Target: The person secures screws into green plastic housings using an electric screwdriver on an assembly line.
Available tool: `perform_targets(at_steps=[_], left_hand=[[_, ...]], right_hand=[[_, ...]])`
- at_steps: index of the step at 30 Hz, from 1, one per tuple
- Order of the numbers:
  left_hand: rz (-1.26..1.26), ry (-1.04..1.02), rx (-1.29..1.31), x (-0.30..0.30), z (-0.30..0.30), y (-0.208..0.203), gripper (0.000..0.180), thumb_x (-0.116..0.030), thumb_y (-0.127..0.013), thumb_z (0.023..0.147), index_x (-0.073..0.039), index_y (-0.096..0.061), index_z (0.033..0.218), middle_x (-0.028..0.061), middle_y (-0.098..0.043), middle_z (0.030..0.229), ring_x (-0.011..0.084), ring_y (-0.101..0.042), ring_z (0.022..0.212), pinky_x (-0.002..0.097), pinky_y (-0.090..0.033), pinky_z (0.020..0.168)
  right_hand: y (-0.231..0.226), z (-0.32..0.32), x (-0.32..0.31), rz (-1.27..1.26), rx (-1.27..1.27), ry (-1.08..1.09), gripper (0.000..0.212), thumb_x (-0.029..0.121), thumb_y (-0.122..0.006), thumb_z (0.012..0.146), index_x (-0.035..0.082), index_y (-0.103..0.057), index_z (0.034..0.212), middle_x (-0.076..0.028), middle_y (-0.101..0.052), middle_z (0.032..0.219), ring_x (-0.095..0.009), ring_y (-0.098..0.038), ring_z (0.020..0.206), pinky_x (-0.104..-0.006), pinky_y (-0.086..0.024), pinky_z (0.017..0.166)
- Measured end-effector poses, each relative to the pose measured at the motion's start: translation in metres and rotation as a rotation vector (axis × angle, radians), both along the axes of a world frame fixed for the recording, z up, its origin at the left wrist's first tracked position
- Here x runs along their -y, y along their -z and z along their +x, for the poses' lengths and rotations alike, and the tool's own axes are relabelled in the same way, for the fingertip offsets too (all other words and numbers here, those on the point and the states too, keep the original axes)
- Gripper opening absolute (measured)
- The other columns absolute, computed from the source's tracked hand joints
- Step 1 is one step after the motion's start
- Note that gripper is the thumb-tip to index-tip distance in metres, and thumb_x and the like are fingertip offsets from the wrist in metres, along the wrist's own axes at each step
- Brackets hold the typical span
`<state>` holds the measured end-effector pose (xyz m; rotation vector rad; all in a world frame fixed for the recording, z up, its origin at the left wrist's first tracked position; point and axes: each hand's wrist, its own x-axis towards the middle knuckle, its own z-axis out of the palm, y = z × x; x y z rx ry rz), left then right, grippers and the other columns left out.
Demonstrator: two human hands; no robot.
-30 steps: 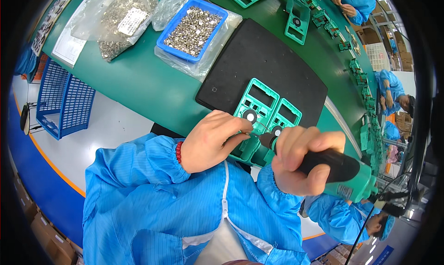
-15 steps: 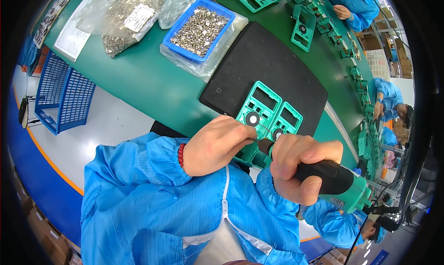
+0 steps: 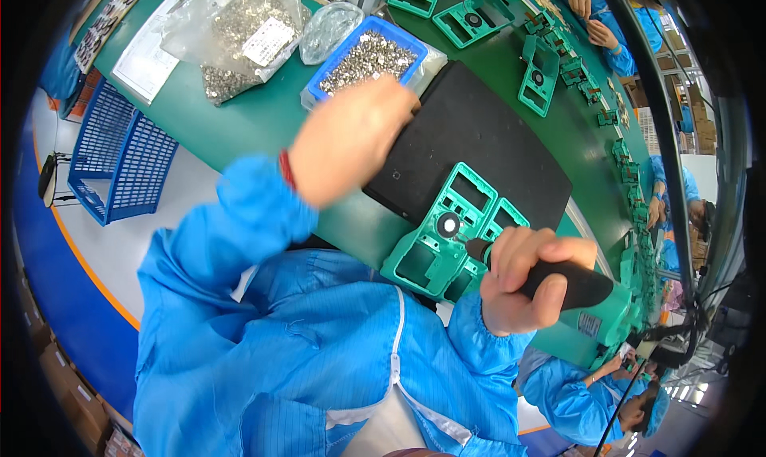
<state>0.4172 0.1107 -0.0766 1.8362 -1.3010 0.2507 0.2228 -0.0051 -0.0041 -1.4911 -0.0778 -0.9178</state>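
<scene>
My right hand (image 3: 527,277) is wrapped round a green and black electric screwdriver (image 3: 578,288). Its tip reaches down to a green plastic housing (image 3: 421,259), which has cutouts and a round black speaker (image 3: 448,225) with a pale centre. The housing lies at the near edge of a black mat (image 3: 487,138). Over the near rim of a blue tray (image 3: 412,45) full of small shiny metal parts (image 3: 369,58) is my left hand (image 3: 351,142), smeared by motion. Its fingertips are hidden behind the hand, so I cannot see whether it holds anything.
A clear bag of metal parts (image 3: 251,38) and a crumpled plastic bag (image 3: 331,32) stand beside the tray. More green housings (image 3: 540,75) line the bench's far side. A blue crate (image 3: 120,158) stands on the floor at left. Co-workers' hands (image 3: 590,14) show at far right.
My left hand has moved from the housing up and left to the tray of metal parts. The screwdriver stays in my right hand, close to the housing.
</scene>
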Motion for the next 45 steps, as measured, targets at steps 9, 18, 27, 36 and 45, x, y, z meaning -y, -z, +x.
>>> perform_targets(at_steps=[9, 18, 27, 36, 45], left_hand=[[0.528, -0.176, 0.275, 0.015, 0.078, 0.005, 0.010, -0.016, -0.069, 0.088, -0.007, -0.067, 0.092, 0.0118, -0.062, 0.094, 0.0336, -0.062, 0.097, 0.0450, -0.047, 0.083], [0.463, -0.127, 0.230, 0.011, 0.076, 0.013, 0.010, -0.014, -0.068, 0.087, -0.004, -0.066, 0.090, 0.0143, -0.063, 0.092, 0.0369, -0.062, 0.092, 0.0488, -0.049, 0.082], [0.285, -0.146, 0.168, 0.012, 0.062, 0.014, 0.012, -0.012, -0.067, 0.087, -0.004, -0.062, 0.095, 0.0125, -0.059, 0.095, 0.0369, -0.061, 0.090, 0.0483, -0.048, 0.079], [-0.044, -0.235, 0.066, 0.022, 0.051, 0.028, 0.021, -0.016, -0.074, 0.078, -0.008, -0.066, 0.095, 0.0143, -0.061, 0.089, 0.0339, -0.062, 0.089, 0.0483, -0.046, 0.088], [0.025, 0.421, 0.040, -0.020, -0.045, -0.001, 0.019, -0.012, -0.071, 0.079, -0.007, -0.064, 0.097, 0.0079, -0.068, 0.103, 0.0281, -0.065, 0.096, 0.0379, -0.049, 0.080]], right_hand=[[0.013, 0.014, 0.003, 0.104, -0.142, 0.052, 0.043, 0.035, -0.073, 0.093, 0.004, -0.047, 0.106, -0.005, -0.052, 0.060, -0.012, -0.044, 0.050, -0.0295, -0.037, 0.050], [0.027, 0.024, 0.011, -0.024, -0.158, 0.012, 0.031, 0.033, -0.058, 0.099, 0.004, -0.048, 0.106, -0.003, -0.045, 0.059, -0.011, -0.038, 0.046, -0.0289, -0.033, 0.045], [0.031, 0.024, 0.013, 0.146, -0.186, -0.001, 0.034, 0.025, -0.071, 0.094, 0.003, -0.047, 0.103, -0.004, -0.051, 0.060, -0.012, -0.044, 0.049, -0.0307, -0.038, 0.048], [0.037, 0.025, 0.022, -0.195, -0.330, 0.029, 0.031, 0.032, -0.063, 0.098, 0.006, -0.047, 0.097, -0.001, -0.044, 0.054, -0.009, -0.035, 0.044, -0.0279, -0.031, 0.044], [0.042, 0.014, 0.023, 0.031, -0.356, 0.012, 0.028, 0.011, -0.078, 0.083, 0.001, -0.060, 0.102, -0.009, -0.066, 0.082, -0.013, -0.064, 0.072, -0.0272, -0.052, 0.066]])
